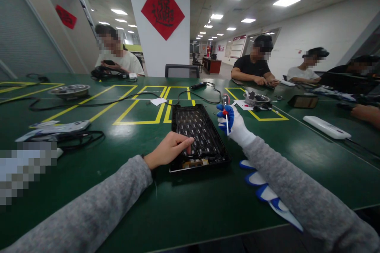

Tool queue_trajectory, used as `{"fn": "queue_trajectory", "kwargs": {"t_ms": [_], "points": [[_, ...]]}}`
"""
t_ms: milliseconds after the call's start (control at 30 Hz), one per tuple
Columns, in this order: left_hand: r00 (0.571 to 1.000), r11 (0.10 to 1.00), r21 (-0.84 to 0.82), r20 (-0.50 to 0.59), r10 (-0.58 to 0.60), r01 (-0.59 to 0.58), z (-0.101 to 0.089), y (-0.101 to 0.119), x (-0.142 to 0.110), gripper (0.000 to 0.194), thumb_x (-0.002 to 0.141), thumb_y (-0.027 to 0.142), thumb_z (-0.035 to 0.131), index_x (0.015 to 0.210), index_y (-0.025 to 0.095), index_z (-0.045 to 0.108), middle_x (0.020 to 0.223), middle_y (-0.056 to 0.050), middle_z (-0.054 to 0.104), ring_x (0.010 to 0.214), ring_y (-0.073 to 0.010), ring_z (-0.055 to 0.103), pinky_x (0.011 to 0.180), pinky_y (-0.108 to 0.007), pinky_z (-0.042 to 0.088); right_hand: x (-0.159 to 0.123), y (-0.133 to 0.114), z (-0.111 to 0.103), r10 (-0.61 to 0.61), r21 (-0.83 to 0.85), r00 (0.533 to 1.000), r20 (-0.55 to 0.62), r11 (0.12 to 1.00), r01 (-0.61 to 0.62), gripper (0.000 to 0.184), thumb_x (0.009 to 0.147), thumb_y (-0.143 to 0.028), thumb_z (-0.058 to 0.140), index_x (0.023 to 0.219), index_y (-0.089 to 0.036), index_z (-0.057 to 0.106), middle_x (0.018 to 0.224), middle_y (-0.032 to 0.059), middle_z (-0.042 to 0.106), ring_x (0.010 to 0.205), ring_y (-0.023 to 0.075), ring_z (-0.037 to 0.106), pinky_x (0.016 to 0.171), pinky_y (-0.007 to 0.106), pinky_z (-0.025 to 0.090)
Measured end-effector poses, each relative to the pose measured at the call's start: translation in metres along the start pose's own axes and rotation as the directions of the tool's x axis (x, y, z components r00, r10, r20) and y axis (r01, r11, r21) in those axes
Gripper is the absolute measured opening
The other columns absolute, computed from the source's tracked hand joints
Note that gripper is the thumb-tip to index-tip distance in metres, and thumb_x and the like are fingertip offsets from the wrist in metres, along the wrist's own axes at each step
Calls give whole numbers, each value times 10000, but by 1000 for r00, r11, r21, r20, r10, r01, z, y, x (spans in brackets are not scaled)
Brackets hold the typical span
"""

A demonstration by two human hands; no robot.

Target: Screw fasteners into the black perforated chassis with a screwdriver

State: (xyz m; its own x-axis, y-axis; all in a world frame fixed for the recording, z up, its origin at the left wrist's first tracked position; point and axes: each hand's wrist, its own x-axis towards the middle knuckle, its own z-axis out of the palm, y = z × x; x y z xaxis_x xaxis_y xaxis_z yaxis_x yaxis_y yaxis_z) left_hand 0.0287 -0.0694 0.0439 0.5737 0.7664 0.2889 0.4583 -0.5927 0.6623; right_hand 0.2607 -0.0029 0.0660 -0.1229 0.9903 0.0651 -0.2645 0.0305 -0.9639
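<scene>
The bare left hand (170, 149) is reaching over the near left edge of an open black casing (219, 136), which is lying on the green surface (166, 213) between the hands; whether that grip is apart or together, I cannot tell. The gloved right hand (236, 123) is holding a screwdriver (226, 101) near the casing's right side, its grip clamped on the tool, while a blue-and-white glove (255, 178) is lying beside the right forearm.
</scene>
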Motion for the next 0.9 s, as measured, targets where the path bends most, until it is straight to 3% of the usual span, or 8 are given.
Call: {"fn": "queue_trajectory", "kwargs": {"t_ms": [100, 233, 433, 600, 900], "points": [[1000, 999, 32, 7, -2, 2, -1, -3, 1, 519, 916, 437, 365, 606, 116, 630, 528, 3, 539, 492, -83, 448, 526, -205, 339, -22, 0, 25, 8, 113, 990, 142, 993, -24, 292, 804, -398, 466, 1027, -212, 494, 665, -13, 595, 364, 45, 276, 344, 165, 186], [1000, 999, 53, -9, -12, 13, -7, -10, 2, 521, 901, 447, 391, 564, 112, 605, 488, 15, 488, 464, -75, 403, 494, -205, 302, -39, 11, 46, -40, 126, 982, 186, 992, 17, 384, 797, -449, 530, 1112, -237, 471, 661, -22, 608, 375, 47, 348, 362, 164, 257], [996, 998, -17, -75, -54, 52, -9, 1, 7, 450, 893, 444, 401, 703, 122, 652, 617, -6, 587, 579, -114, 512, 560, -216, 379, -41, 17, 48, -185, 174, 976, 114, 971, 163, 399, 804, -485, 519, 1133, -275, 437, 628, -52, 567, 401, 51, 391, 382, 158, 308], [994, 996, -58, -81, -66, 62, 0, 19, 13, 304, 790, 434, 592, 818, 143, 674, 736, -17, 654, 652, -136, 556, 599, -229, 414, -56, 8, 57, -271, 53, 954, 130, 962, 267, 443, 812, -476, 513, 1194, -270, 422, 647, -53, 542, 441, 58, 428, 428, 173, 376], [1000, 972, -233, -17, -14, 9, 0, 10, 11, 272, 853, 356, 534, 801, 126, 668, 775, -27, 658, 715, -133, 579, 675, -235, 445, -60, 5, 64, -176, 18, 974, 145, 984, 176, 412, 808, -470, 519, 1117, -199, 524, 708, -18, 576, 458, 50, 453, 391, 156, 369]]}}
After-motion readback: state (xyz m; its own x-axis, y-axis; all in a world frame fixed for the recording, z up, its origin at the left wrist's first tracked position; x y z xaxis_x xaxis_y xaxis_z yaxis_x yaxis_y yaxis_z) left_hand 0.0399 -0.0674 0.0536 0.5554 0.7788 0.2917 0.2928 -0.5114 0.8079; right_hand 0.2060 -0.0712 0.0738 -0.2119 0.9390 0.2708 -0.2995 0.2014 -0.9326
